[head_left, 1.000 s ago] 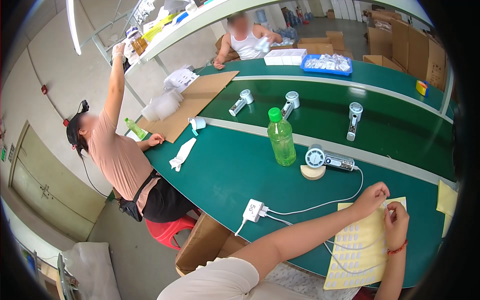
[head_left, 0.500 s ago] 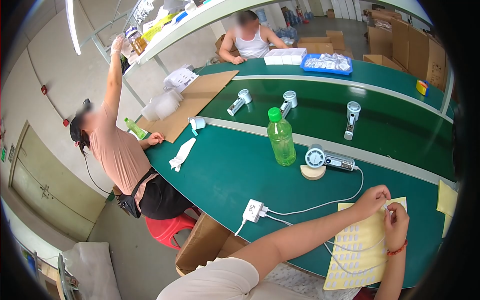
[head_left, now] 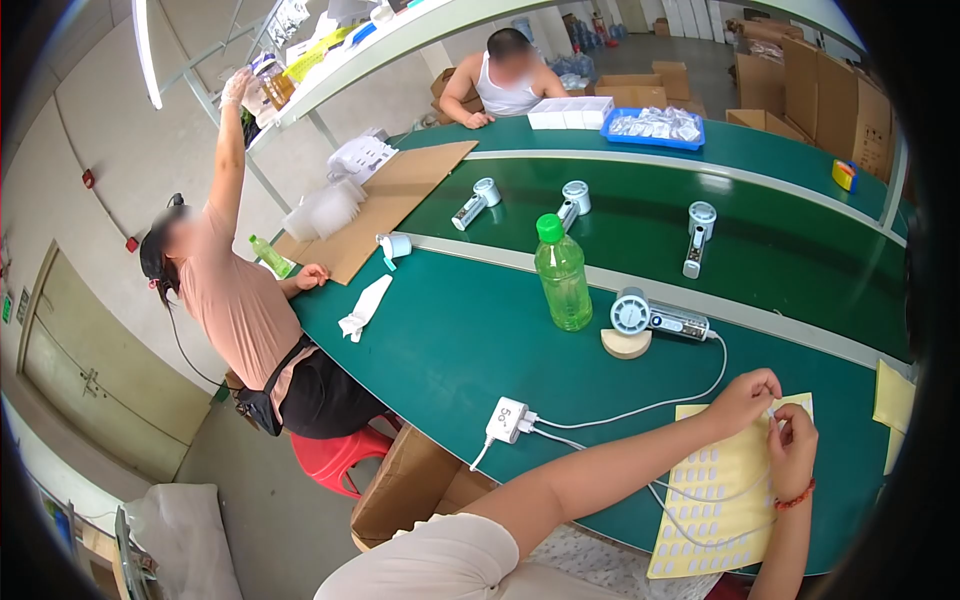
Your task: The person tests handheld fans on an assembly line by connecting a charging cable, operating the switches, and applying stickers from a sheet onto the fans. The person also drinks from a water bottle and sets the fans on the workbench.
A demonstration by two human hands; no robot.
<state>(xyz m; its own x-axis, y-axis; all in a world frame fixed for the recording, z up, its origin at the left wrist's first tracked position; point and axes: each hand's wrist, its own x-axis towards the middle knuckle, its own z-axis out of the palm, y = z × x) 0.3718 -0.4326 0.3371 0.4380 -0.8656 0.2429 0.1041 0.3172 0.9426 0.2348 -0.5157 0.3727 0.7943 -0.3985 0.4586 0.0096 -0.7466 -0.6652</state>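
Note:
My left hand (head_left: 745,401) and my right hand (head_left: 793,440) meet over a yellow sheet of small white oval stickers (head_left: 700,492). Both have their fingers pinched together around a tiny white piece, too small to make out. A red beaded bracelet (head_left: 796,496) circles my right wrist. Beyond my hands, a handheld fan (head_left: 632,312) lies with its head on a round cream pad (head_left: 626,345), a white cable (head_left: 718,375) plugged into its end. That cable runs to a white charger block (head_left: 509,421) left of my forearm; more white cables cross the sticker sheet.
A green bottle (head_left: 563,275) stands behind the fan. Several similar fans (head_left: 697,240) lie on the green belt (head_left: 640,225). To the left, a person (head_left: 245,290) reaches up to a shelf; another person (head_left: 508,85) sits across, near a blue tray (head_left: 653,130) of packets.
The fans on the belt have shifted slightly left. The person across has turned and lowered their head. My hands look almost unmoved.

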